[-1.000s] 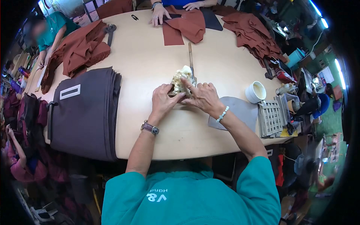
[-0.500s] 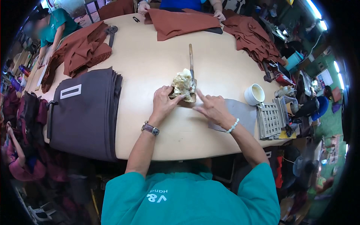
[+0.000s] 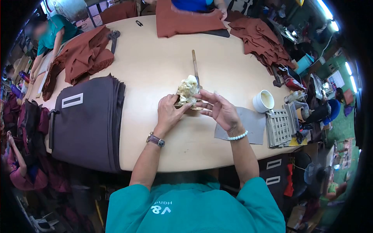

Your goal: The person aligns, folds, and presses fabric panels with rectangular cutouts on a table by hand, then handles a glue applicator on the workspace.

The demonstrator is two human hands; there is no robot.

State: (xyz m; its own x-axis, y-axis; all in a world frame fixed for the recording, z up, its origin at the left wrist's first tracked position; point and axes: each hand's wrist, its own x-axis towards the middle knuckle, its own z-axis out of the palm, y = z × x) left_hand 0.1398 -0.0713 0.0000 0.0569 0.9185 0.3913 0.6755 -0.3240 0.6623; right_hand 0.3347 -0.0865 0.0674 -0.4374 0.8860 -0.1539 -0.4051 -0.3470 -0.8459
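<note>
In the middle of the table stands a cream-yellow, crusted lump with a rough brown base; what it is made of I cannot make out. A thin wooden-handled tool leans out of its far right side. My left hand grips the lump's near left edge, thumb along the front. On the other side, my right hand is open, palm partly turned up and fingers apart. Its fingertips are at the lump's right side; whether they touch it I cannot tell. A flat grey sheet lies beside the right wrist.
At right stand a white mug with pale yellow contents and grey slatted pieces. A dark fabric stack bearing a white rectangular frame fills the left. Rust cloth lies before a person opposite; another person works far left.
My right hand has turned from pointing to palm partly up, with its fingers spread closer to the lump. My left hand keeps its grip. Opposite, the person's rust cloth has shifted.
</note>
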